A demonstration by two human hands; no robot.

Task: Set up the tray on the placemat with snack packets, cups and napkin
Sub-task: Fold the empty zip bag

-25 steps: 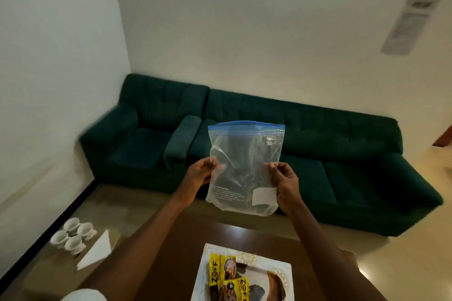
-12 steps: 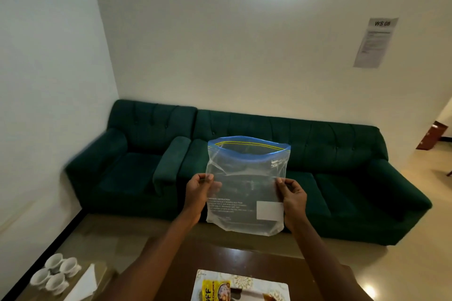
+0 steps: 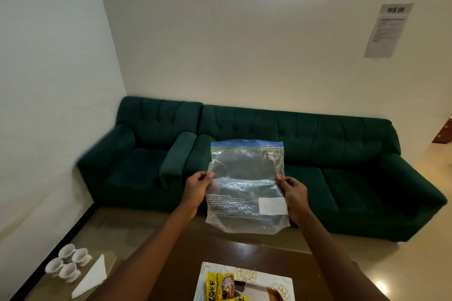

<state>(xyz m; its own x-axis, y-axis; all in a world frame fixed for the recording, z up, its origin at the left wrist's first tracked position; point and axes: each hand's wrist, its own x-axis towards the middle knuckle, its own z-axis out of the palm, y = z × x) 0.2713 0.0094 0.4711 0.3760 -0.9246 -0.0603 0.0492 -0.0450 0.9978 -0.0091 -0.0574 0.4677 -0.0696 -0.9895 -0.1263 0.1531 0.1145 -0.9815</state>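
I hold a clear zip bag [image 3: 245, 186] with a blue top strip upright in front of me. My left hand [image 3: 195, 189] pinches its left edge and my right hand [image 3: 294, 194] pinches its right edge. Below, at the bottom edge of the view, a white patterned placemat [image 3: 247, 273] lies on the dark table, with yellow snack packets [image 3: 220, 287] on it and a brown tray edge [image 3: 275, 294] partly cut off. Several white cups [image 3: 67, 264] and a folded white napkin [image 3: 91, 278] sit on a low surface at the lower left.
A dark green sofa [image 3: 318, 154] runs along the far wall behind the table [image 3: 195, 252]. A paper notice [image 3: 389, 29] hangs on the wall at upper right. White walls meet in the corner at left.
The view has tilted upward, so the placemat and packets sit lower in the frame. The bag's top, gaping a moment ago, now looks flat, and both hands keep their hold.
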